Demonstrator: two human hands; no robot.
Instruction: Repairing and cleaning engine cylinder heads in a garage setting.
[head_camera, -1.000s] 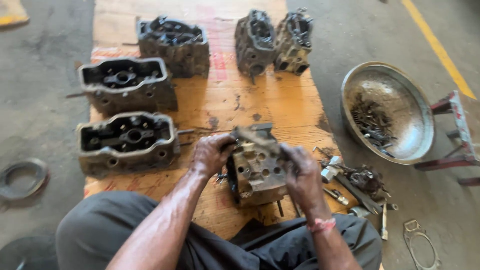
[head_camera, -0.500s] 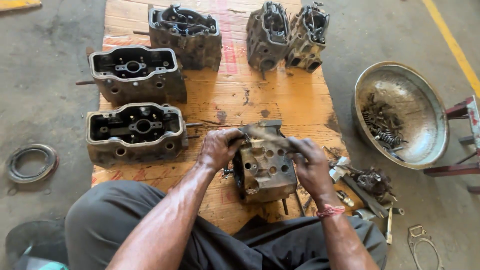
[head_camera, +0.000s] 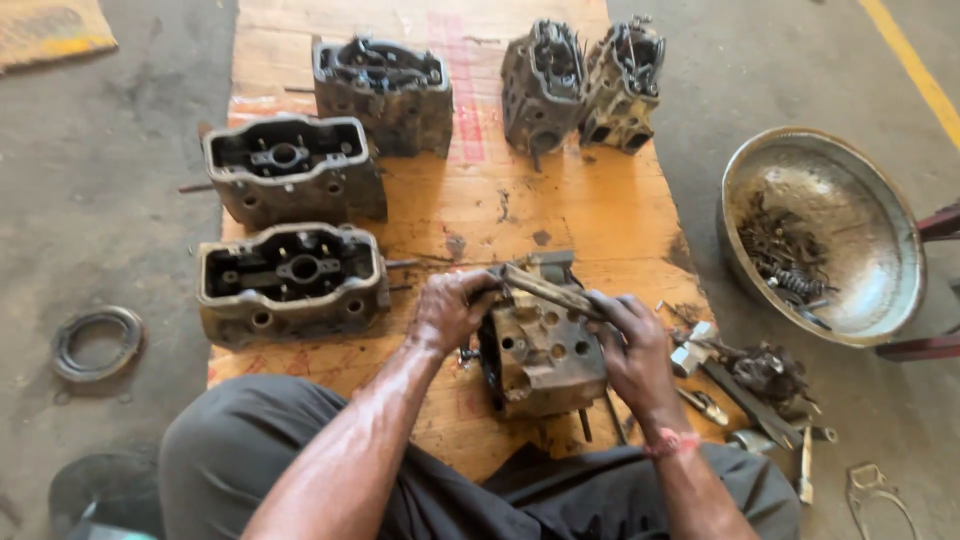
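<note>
A grimy metal engine cylinder head (head_camera: 545, 350) stands on a sheet of brown cardboard (head_camera: 590, 215) between my knees. Across its top lies a flat, dirty bar-shaped tool (head_camera: 548, 290). My left hand (head_camera: 452, 308) grips the bar's left end. My right hand (head_camera: 630, 350) holds its right end and rests against the head's right side. Both forearms reach in from the bottom of the view.
Several more cylinder heads sit on the cardboard: two at left (head_camera: 292, 280) (head_camera: 292, 175), one behind (head_camera: 385, 90), two at the top (head_camera: 583, 85). A round metal pan (head_camera: 860, 210) with small parts lies at right, loose tools (head_camera: 750, 375) beside it, a ring (head_camera: 97, 342) at left.
The view has shifted slightly. My hands stay on the bar over the cylinder head, with the right hand moved a little along its right end.
</note>
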